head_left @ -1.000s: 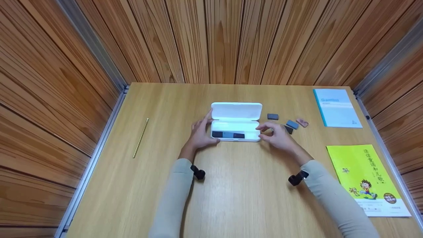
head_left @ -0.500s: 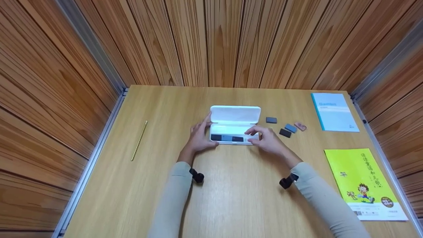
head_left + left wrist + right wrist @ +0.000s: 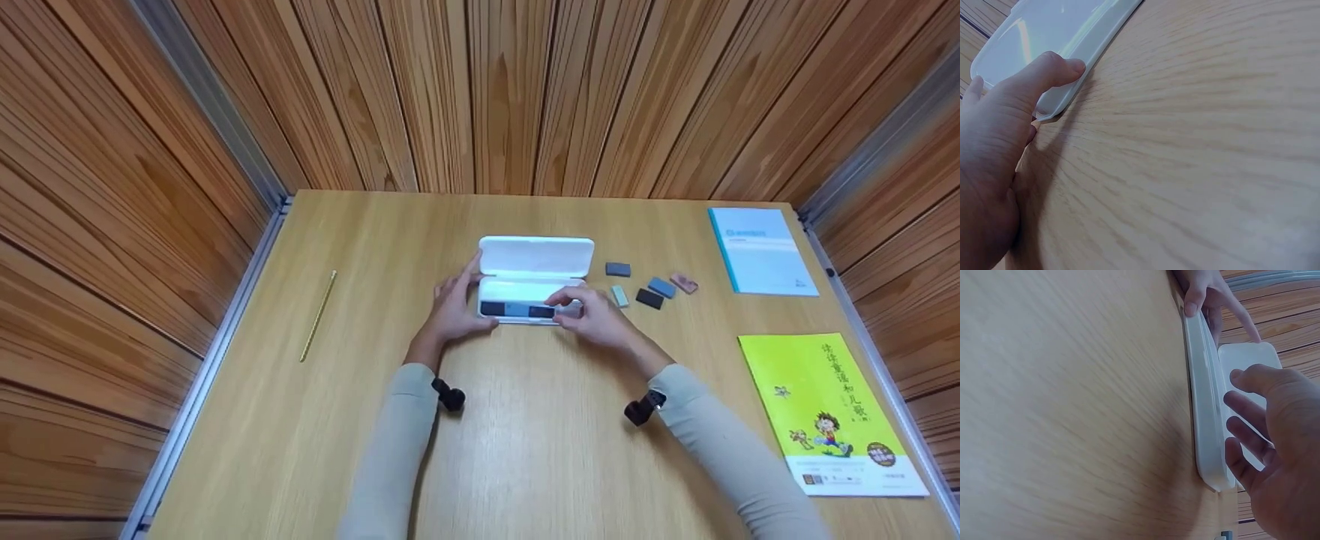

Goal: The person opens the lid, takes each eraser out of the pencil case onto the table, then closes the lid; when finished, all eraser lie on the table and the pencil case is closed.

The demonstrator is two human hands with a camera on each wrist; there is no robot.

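Note:
A white pencil case (image 3: pixel 536 256) lies with its lid raised in the middle of the table. Inside, along the front, sit a black block (image 3: pixel 493 308), a blue block (image 3: pixel 516 309) and another black block (image 3: pixel 541 311), shaped like erasers. My left hand (image 3: pixel 454 309) grips the case's left end, thumb on the front rim and a finger reaching up to the lid. Over the right part of the case hovers my right hand (image 3: pixel 596 316), its fingers loosely bent and thumb apart from them. In the right wrist view nothing shows between the right hand's fingers (image 3: pixel 1247 408).
Right of the case lie a dark grey block (image 3: pixel 618 268), a pale green one (image 3: pixel 619 295), a black one (image 3: pixel 649 298), a blue one (image 3: pixel 662 287) and a pink one (image 3: pixel 684 282). A gold pencil-like stick (image 3: pixel 319 315), a pale-blue notebook (image 3: pixel 765 251) and a yellow-green book (image 3: pixel 832 412) lie farther out.
My right hand has moved left from the case's right edge to over its inside. The pale green block right of the case has come into view. My left hand keeps its grip.

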